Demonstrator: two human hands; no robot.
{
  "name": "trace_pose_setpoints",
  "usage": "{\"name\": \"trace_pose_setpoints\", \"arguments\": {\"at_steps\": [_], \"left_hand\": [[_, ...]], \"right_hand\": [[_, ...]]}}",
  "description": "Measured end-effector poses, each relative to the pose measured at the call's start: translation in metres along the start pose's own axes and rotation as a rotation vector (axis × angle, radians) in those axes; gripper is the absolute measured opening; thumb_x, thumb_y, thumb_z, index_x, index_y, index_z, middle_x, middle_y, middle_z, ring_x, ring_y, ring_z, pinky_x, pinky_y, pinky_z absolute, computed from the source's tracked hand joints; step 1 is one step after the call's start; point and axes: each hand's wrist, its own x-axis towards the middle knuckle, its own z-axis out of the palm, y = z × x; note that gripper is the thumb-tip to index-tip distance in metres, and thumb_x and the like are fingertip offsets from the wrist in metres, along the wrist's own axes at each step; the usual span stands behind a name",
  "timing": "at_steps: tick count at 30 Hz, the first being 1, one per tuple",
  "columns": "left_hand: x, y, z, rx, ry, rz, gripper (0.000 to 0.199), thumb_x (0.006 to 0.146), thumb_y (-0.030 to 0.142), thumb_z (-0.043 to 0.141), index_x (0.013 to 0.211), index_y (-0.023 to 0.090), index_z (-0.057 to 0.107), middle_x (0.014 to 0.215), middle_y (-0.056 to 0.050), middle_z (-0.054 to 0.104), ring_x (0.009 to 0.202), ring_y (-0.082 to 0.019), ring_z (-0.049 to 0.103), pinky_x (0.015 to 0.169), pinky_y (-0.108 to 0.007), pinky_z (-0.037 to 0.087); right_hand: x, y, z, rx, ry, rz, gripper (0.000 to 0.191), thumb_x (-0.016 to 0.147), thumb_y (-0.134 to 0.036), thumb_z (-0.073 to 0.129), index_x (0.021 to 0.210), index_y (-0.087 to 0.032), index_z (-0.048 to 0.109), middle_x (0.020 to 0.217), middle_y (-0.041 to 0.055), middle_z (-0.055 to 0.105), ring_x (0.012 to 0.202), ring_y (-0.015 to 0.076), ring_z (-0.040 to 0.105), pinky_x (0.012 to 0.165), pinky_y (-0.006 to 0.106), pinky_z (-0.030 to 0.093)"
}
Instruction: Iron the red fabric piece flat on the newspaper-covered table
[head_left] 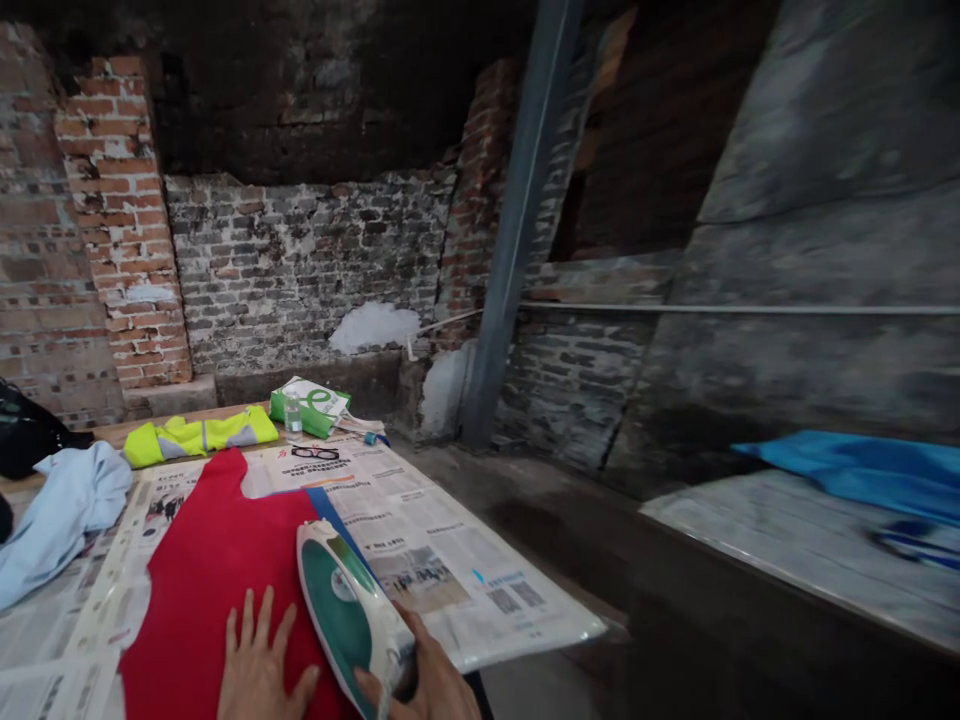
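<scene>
A red piece of fabric (pixel 202 560), cut in a garment shape, lies spread on the newspaper-covered table. My left hand (pixel 259 655) rests flat on it with the fingers spread. Just to the right, my right hand (pixel 431 675) is wrapped round the handle of a green and white clothes iron (pixel 337 590). The iron sits over the right edge of the red fabric, its tip pointing away from me. A blue strip of fabric (pixel 330 505) shows along that edge, partly hidden by the iron.
Newspaper (pixel 442 540) covers the table. Toward the back are a yellow reflective vest (pixel 202 435), a clear bottle (pixel 292 415), a green and white bag (pixel 319 400) and glasses (pixel 315 453). Light blue cloth (pixel 71 510) lies left. A second table (pixel 765 535) with blue fabric (pixel 870 465) stands right.
</scene>
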Motion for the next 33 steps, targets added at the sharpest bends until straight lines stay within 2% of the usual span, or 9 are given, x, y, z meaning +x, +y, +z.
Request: {"name": "trace_pose_setpoints", "arguments": {"at_steps": [4,9,12,15,19,22,27,30,33], "left_hand": [[0.0,-0.001,-0.002,0.018,0.007,0.011,0.065,0.097,0.057,0.049,0.155,0.03,0.042,0.167,-0.01,0.026,0.155,-0.04,0.02,0.122,-0.065,0.023],[-0.004,0.007,-0.018,0.027,-0.025,-0.003,0.063,0.097,0.053,0.048,0.155,0.029,0.044,0.167,-0.01,0.024,0.155,-0.037,0.017,0.124,-0.061,0.02],[-0.003,0.01,-0.025,0.045,-0.063,-0.024,0.063,0.096,0.047,0.048,0.156,0.028,0.042,0.168,-0.009,0.023,0.155,-0.037,0.017,0.124,-0.061,0.018],[0.0,0.01,-0.025,0.051,-0.082,-0.022,0.065,0.094,0.043,0.05,0.156,0.028,0.041,0.167,-0.009,0.024,0.155,-0.038,0.019,0.124,-0.062,0.02],[0.001,0.007,-0.019,0.041,-0.047,-0.015,0.064,0.093,0.045,0.051,0.155,0.029,0.044,0.167,-0.009,0.026,0.154,-0.038,0.02,0.123,-0.063,0.022],[0.0,0.006,-0.014,0.029,-0.023,-0.01,0.063,0.094,0.049,0.052,0.153,0.028,0.047,0.166,-0.01,0.027,0.154,-0.039,0.021,0.123,-0.063,0.022],[-0.001,0.004,-0.011,0.016,-0.003,-0.002,0.063,0.096,0.055,0.049,0.154,0.03,0.045,0.166,-0.01,0.028,0.155,-0.038,0.022,0.123,-0.063,0.021],[-0.002,0.003,-0.012,0.023,0.001,-0.007,0.065,0.097,0.058,0.047,0.155,0.029,0.044,0.167,-0.01,0.027,0.155,-0.037,0.019,0.124,-0.062,0.02],[-0.003,0.003,-0.012,0.025,-0.003,0.001,0.066,0.097,0.059,0.046,0.155,0.029,0.044,0.167,-0.01,0.026,0.156,-0.037,0.019,0.124,-0.062,0.021]], "right_hand": [[0.018,-0.016,0.014,0.013,0.056,0.014,0.08,0.067,-0.05,0.069,0.137,-0.014,0.056,0.136,0.0187,0.066,0.13,0.0359,0.06,0.109,0.044,0.048],[0.071,-0.046,0.026,-0.08,-0.019,-0.014,0.055,0.071,-0.042,0.068,0.119,-0.016,0.063,0.107,0.0124,0.075,0.104,0.0315,0.071,0.089,0.038,0.054],[0.114,-0.066,0.035,-0.164,-0.053,0.032,0.058,0.072,-0.042,0.07,0.121,-0.014,0.061,0.104,0.012,0.074,0.103,0.0295,0.07,0.088,0.035,0.052],[0.136,-0.078,0.044,-0.178,-0.043,0.038,0.061,0.071,-0.041,0.071,0.123,-0.012,0.06,0.106,0.014,0.073,0.105,0.0304,0.069,0.091,0.036,0.051],[0.116,-0.068,0.046,-0.162,-0.032,0.006,0.062,0.072,-0.041,0.069,0.126,-0.013,0.059,0.114,0.0154,0.072,0.112,0.0318,0.067,0.097,0.039,0.05],[0.08,-0.047,0.041,-0.108,0.002,-0.024,0.065,0.072,-0.044,0.068,0.128,-0.013,0.06,0.121,0.0177,0.071,0.12,0.0344,0.065,0.103,0.042,0.049],[0.024,-0.015,0.028,-0.028,0.051,-0.016,0.081,0.069,-0.05,0.069,0.139,-0.011,0.055,0.138,0.0216,0.064,0.13,0.0368,0.059,0.11,0.045,0.047],[0.008,-0.009,0.022,0.003,0.043,-0.001,0.086,0.069,-0.054,0.067,0.14,-0.009,0.054,0.141,0.0226,0.062,0.133,0.0368,0.058,0.112,0.046,0.046],[0.006,-0.013,0.018,0.023,0.055,-0.012,0.083,0.069,-0.055,0.066,0.138,-0.009,0.056,0.137,0.0222,0.065,0.129,0.0376,0.06,0.111,0.047,0.047]]}}
